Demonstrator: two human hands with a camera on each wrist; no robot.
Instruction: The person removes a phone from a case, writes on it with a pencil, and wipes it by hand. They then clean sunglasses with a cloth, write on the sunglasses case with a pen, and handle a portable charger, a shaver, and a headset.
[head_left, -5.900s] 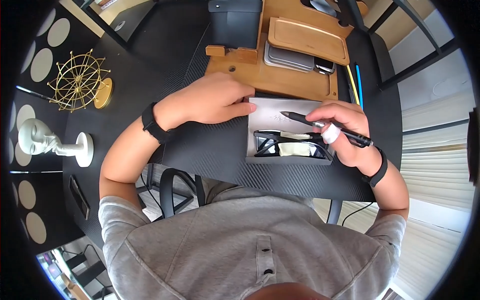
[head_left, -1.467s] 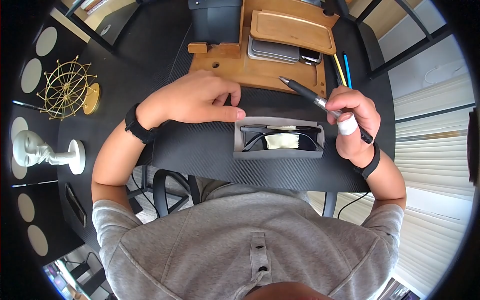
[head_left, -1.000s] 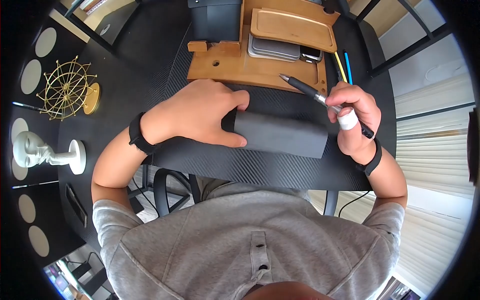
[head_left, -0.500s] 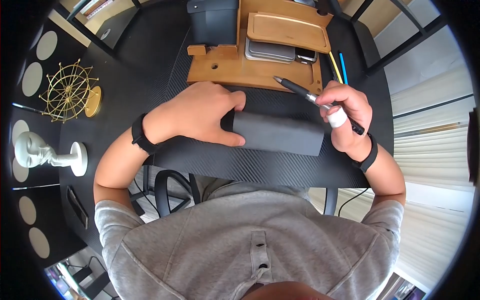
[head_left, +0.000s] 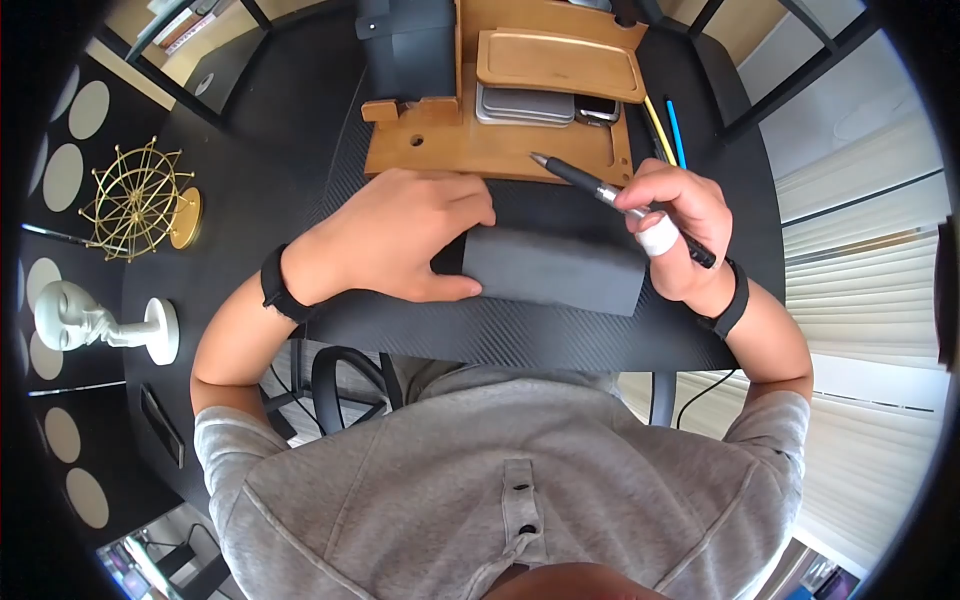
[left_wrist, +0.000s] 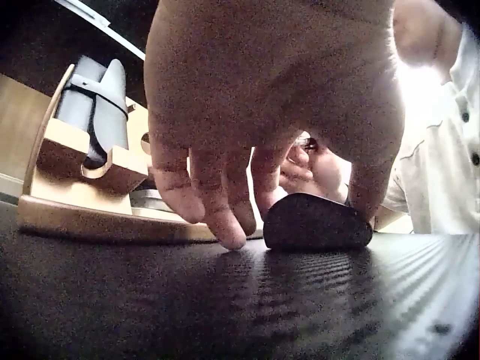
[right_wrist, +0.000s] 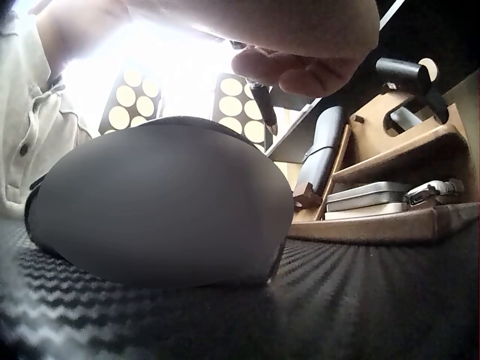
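Observation:
A dark grey glasses case (head_left: 555, 268) lies closed on the black desk near its front edge. My left hand (head_left: 400, 230) grips its left end, thumb on the near side and index finger on the far side. The left wrist view shows the case's flat end (left_wrist: 315, 223) between thumb and index, other fingertips down by the desk. Just above the right end, my right hand (head_left: 690, 225) pinches a black pen (head_left: 575, 178), tip pointing up and left; its thumb wears a white wrap (head_left: 657, 237). The glasses are hidden inside the case.
Behind the case stands a wooden organizer (head_left: 430, 155) with a dark pouch (head_left: 412, 55), metal tins (head_left: 525, 105) and a watch (head_left: 598, 112). A blue pencil (head_left: 675, 133) lies right of it. A gold wheel ornament (head_left: 140, 200) and white figurine (head_left: 100, 318) stand left.
The case stood open with handwriting inside its lid, glasses and cloth showing; its lid has since come down. My left hand has gone from the lid to gripping the case. The pen has lifted away.

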